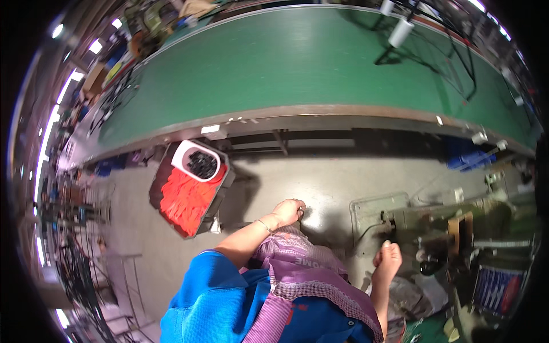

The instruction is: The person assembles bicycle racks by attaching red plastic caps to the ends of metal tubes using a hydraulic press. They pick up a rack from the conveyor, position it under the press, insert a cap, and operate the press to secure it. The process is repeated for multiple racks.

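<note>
My left hand [289,212] is in front of my apron [297,254], its fingers curled closed. Whatever may be in them is too small to make out. Off to the right, my right hand [389,259] is also closed like a fist, near a machine's metal base, and its contents are hidden. To the left of my left hand stands a dark grey bin [213,214] filled with orange-red flat pieces [186,200]. A white tub [180,155] of small black parts [203,164] rests on top of them.
A long green-topped bench [274,63] spans the far side, its front edge facing me. Black rods with white sleeves [401,33] stand at its far right. A greenish machine [434,223] and a black round part [433,260] lie right. A blue bin [472,160] sits below the bench.
</note>
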`<control>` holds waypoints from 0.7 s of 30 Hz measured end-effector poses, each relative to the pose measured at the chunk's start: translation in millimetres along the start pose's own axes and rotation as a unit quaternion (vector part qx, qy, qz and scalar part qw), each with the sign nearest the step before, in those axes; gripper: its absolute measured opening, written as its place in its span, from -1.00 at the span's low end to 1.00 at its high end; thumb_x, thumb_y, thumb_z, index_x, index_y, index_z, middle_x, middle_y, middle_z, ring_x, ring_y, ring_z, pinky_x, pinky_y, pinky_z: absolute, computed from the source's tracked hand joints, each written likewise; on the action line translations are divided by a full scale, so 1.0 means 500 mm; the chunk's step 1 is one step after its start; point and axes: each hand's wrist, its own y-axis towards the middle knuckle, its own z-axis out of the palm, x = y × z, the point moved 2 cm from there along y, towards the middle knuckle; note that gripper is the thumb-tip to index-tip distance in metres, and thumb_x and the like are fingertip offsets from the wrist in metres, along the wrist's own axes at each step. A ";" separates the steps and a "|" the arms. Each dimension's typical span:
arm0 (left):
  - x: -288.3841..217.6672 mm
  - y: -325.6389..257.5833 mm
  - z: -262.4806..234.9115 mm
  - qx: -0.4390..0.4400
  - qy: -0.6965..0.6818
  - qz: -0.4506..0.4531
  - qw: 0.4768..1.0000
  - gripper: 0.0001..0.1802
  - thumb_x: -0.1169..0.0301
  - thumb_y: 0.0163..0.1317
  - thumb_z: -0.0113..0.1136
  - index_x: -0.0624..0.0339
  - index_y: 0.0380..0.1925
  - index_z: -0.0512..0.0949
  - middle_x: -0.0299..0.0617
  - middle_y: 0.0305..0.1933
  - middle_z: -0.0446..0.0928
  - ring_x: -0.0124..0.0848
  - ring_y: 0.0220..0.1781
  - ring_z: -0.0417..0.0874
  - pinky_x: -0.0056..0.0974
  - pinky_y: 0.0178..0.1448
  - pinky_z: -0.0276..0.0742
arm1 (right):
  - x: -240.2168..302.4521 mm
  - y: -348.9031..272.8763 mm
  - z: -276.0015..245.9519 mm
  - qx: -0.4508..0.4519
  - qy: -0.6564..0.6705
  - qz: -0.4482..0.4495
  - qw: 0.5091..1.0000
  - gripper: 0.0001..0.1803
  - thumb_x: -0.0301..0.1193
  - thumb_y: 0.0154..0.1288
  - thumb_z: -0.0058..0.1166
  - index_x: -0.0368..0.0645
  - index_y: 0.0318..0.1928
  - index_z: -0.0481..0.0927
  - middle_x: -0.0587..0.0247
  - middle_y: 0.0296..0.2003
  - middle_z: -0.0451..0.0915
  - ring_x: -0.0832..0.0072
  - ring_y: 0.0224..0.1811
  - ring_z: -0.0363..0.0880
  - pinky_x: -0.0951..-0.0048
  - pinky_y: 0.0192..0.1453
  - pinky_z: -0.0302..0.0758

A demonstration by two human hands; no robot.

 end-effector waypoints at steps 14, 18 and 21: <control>0.534 -0.147 -0.277 -0.490 -0.056 -0.288 0.821 -0.87 0.42 0.11 0.18 0.23 -0.37 0.61 0.09 -0.29 0.61 0.03 -0.19 0.64 -0.03 -0.04 0.55 | -0.100 0.107 0.295 0.190 -0.181 0.075 0.962 -0.59 -0.35 0.36 0.15 -0.04 -0.61 0.30 0.54 -0.75 0.27 0.78 -0.75 0.14 0.62 -0.69 0.09; 0.634 -0.079 -0.307 -0.498 -0.048 -0.301 0.812 -0.85 0.43 0.09 0.18 0.26 -0.35 0.60 0.17 -0.22 0.55 0.08 -0.11 0.58 -0.02 0.05 0.52 | -0.117 0.131 0.385 0.226 -0.273 0.050 0.934 -0.62 -0.38 0.33 0.17 -0.10 -0.60 0.31 0.55 -0.71 0.28 0.77 -0.68 0.14 0.60 -0.63 0.14; 0.653 -0.025 -0.319 -0.482 -0.038 -0.333 0.810 -0.74 0.39 0.11 0.19 0.19 -0.17 0.54 0.16 -0.04 0.44 0.11 -0.05 0.56 -0.01 0.07 0.52 | -0.128 0.145 0.456 0.239 -0.311 0.060 0.918 -0.63 -0.42 0.30 0.17 -0.12 -0.59 0.31 0.55 -0.69 0.29 0.76 -0.63 0.16 0.57 -0.58 0.18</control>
